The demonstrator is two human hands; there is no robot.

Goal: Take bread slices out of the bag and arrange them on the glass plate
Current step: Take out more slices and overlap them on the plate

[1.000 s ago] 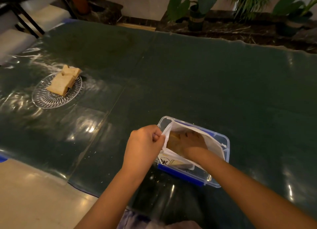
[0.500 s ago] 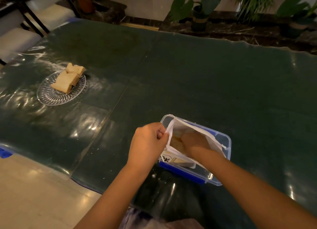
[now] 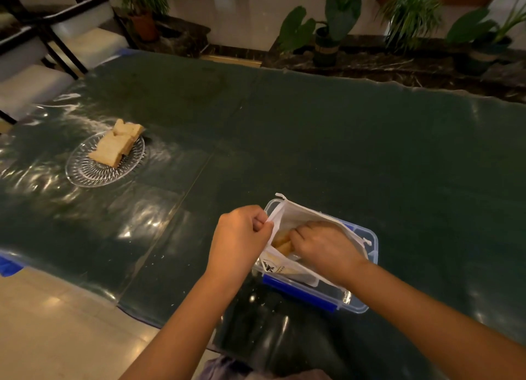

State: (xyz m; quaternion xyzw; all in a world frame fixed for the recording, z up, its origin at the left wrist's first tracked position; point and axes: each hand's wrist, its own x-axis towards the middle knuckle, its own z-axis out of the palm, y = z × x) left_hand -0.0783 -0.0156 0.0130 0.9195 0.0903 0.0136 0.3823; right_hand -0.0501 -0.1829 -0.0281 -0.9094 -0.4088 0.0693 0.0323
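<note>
A white bread bag (image 3: 296, 214) lies open inside a clear plastic box with blue clips (image 3: 358, 302) near the table's front edge. My left hand (image 3: 239, 237) pinches the bag's left rim and holds it open. Inside the bag's mouth my right hand (image 3: 324, 246) has its fingers closed around a bread slice (image 3: 281, 243), whose tan edge shows beside the fingertips. Far to the left a ribbed glass plate (image 3: 85, 172) carries two bread slices (image 3: 113, 147), one overlapping the other.
The table (image 3: 313, 140) wears a dark green cover under glossy clear plastic. White chairs (image 3: 57, 46) stand at the back left. Potted plants (image 3: 327, 29) line a dark ledge behind the far edge. Pale floor (image 3: 57, 322) shows at the lower left.
My right hand has drawn back a little toward the bag's mouth, and bread now shows by its fingers. The left hand keeps its pinch on the rim. The head camera shifted slightly.
</note>
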